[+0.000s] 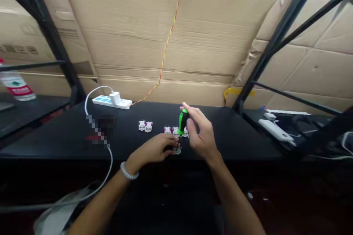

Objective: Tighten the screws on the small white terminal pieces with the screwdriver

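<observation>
My right hand (202,132) is closed on a green and black screwdriver (182,121), its index finger along the top of the handle. The shaft points down, slightly tilted, with its tip at a small white part (177,150) near the table's front edge. My left hand (158,147) steadies that part from the left, fingertips pinched at it and partly covering it. Just behind stand several similar white and purple parts (167,130) in a row, some hidden by the screwdriver and right hand. Two more such parts (145,126) sit farther left.
A white power strip (103,100) with a plugged-in charger (115,97) lies at the back left of the black table (226,125). Its white cable (86,106) runs down the left side. Dark metal posts (264,55) and cardboard (124,25) enclose the workspace. A bottle (18,86) stands far left.
</observation>
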`<state>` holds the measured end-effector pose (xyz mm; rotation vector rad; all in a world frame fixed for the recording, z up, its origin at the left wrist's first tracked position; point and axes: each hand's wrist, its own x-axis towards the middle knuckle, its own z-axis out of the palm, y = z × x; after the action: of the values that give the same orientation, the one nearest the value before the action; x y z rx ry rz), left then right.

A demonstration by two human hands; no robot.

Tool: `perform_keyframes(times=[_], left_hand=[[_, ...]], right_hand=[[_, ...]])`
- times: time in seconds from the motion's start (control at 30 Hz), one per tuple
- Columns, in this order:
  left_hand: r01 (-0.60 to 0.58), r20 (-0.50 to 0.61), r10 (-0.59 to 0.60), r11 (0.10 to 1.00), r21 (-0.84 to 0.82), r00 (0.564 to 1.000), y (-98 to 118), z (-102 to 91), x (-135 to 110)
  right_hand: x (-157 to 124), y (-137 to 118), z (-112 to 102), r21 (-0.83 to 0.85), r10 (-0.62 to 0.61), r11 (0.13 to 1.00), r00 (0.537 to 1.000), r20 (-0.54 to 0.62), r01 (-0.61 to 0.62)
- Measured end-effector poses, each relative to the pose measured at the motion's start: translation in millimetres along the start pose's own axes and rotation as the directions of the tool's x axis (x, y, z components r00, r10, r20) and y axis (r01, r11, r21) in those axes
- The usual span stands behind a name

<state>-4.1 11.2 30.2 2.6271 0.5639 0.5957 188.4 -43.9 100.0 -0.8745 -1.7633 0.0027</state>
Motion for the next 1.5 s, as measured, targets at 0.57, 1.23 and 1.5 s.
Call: perform_keyframes(times=[0.57,1.23,1.5], left_hand=[[0.01,-0.002,-0.01,1.0,0.004,1.0,0.8,-0.5,0.4],[0.009,-0.003,-0.009,1.0,0.002,1.0,0.5,-0.2,-0.2],[-0.004,0.005,0.004,1.0,-0.01,1.0,0.7,-0.6,-0.7]], right_hand=[[-1.0,-2.1,2.3,-0.058,-0.023,0.998,0.992,-0.123,0.016],[0.7,-1.6,1.5,-0.062,0.023,0.998,0.998,-0.059,-0.027],[0.0,-3.0,0.0,-0.015,0.025,1.0,1.0,0.006,-0.025]])
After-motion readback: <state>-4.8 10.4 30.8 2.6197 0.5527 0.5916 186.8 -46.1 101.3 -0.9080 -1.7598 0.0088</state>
